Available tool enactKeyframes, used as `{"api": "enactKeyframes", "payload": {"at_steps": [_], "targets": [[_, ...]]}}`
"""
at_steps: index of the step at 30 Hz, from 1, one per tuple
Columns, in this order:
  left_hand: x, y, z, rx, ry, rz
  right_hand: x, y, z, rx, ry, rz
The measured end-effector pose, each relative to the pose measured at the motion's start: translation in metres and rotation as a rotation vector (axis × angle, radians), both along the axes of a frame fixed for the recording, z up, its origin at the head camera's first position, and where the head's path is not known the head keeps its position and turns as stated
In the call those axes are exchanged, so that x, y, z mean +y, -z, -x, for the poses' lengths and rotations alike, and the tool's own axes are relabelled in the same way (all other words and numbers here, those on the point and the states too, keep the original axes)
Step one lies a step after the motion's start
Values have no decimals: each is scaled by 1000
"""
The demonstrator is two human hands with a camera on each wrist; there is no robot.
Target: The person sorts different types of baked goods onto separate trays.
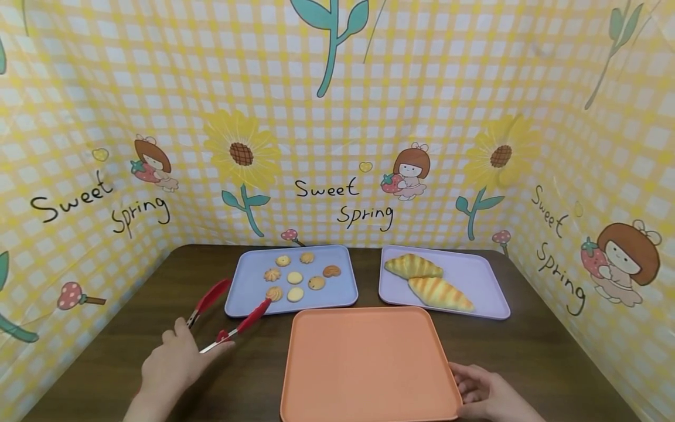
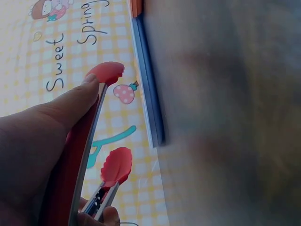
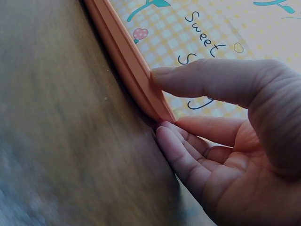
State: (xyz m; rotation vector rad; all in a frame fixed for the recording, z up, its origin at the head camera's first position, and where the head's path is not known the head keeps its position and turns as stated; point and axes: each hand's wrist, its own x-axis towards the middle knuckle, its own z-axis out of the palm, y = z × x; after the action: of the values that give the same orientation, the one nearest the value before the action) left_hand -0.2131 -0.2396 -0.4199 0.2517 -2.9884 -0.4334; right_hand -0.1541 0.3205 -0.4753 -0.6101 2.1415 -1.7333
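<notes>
Left hand grips open red tongs; keep right hand pinching orange tray corner, tips toward cookies behind tray.

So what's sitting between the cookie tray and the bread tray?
Nothing: in the head view, only a bare strip of brown table separates the cookie tray from the bread tray. The orange tray lies nearer the person, below that gap.
</notes>
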Motion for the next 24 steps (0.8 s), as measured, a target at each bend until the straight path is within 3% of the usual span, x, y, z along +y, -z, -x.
{"api": "enactKeyframes", "payload": {"at_steps": [9,17,24], "targets": [[-16,5,-18,-146,2,-28,2,1,0,26,0,-7],[-19,12,-27,-170,9,-34,2,1,0,15,-8,-3],[-22,16,-28,-233,1,-43,1,1,0,12,-6,0]]}}
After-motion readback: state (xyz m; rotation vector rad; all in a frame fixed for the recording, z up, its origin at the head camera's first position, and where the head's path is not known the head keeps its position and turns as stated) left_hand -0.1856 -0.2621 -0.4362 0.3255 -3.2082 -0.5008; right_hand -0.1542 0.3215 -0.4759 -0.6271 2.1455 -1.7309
